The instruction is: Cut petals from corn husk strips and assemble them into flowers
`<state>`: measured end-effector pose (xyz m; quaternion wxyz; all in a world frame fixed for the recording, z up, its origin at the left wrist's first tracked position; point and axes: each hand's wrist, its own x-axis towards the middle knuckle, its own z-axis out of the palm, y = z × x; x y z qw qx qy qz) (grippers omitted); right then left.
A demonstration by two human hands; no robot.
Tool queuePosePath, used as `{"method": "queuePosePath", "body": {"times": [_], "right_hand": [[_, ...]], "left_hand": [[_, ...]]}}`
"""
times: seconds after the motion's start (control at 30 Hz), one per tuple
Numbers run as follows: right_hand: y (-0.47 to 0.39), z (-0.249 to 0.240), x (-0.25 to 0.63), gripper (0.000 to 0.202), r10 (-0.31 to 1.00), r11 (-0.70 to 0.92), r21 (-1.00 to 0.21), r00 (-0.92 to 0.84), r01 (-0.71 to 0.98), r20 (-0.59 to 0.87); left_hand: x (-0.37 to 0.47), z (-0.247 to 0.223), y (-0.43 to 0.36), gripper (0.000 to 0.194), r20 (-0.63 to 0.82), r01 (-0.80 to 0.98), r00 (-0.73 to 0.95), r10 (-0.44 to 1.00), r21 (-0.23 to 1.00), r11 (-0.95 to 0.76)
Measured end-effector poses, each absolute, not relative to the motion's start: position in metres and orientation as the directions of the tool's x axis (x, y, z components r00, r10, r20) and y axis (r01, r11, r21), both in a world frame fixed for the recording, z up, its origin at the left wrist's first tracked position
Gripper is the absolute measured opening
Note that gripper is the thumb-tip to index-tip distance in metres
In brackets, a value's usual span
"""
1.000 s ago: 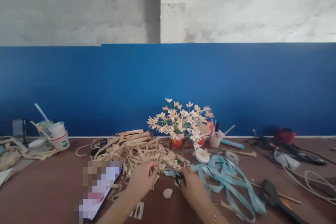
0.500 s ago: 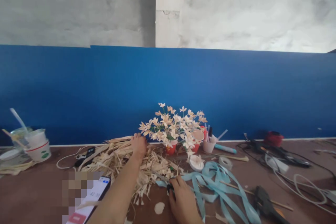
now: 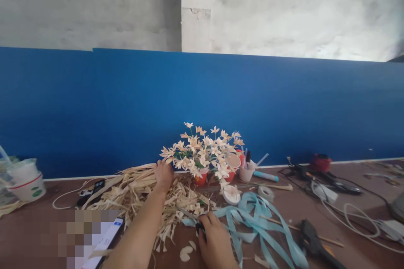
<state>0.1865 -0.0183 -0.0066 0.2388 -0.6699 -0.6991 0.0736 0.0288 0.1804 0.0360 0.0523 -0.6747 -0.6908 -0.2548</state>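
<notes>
Both hands busy: left hand on straw pile, right hand around scissors.

Rough grey plaster wall above blue panel; brown tabletop; soft daylight.

Left hand now out on the straw pile, away from the scissors.
</notes>
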Motion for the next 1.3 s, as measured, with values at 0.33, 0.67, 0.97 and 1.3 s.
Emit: {"method": "queuePosePath", "body": {"times": [0.33,0.67,0.97,1.3], "right_hand": [[-0.018,-0.008,0.188,0.028,0.969,0.11,-0.429,-0.002,0.897,0.245],[-0.017,-0.006,0.189,0.027,0.963,0.134,-0.418,-0.019,0.899,0.267],[-0.017,-0.009,0.189,0.028,0.955,0.166,-0.41,-0.042,0.897,0.293],[-0.014,-0.015,0.191,0.026,0.922,0.207,-0.378,-0.051,0.903,0.383]], "left_hand": [[-0.024,0.088,0.185,0.019,0.46,0.81,-0.188,0.868,0.572,-0.127],[-0.047,0.166,0.18,0.02,0.503,0.486,-0.357,0.787,0.819,-0.303],[-0.054,0.219,0.166,0.022,0.538,0.107,-0.543,0.645,0.806,-0.582],[-0.081,0.251,0.147,0.013,0.827,0.615,-0.523,0.205,0.533,-0.582]]}}
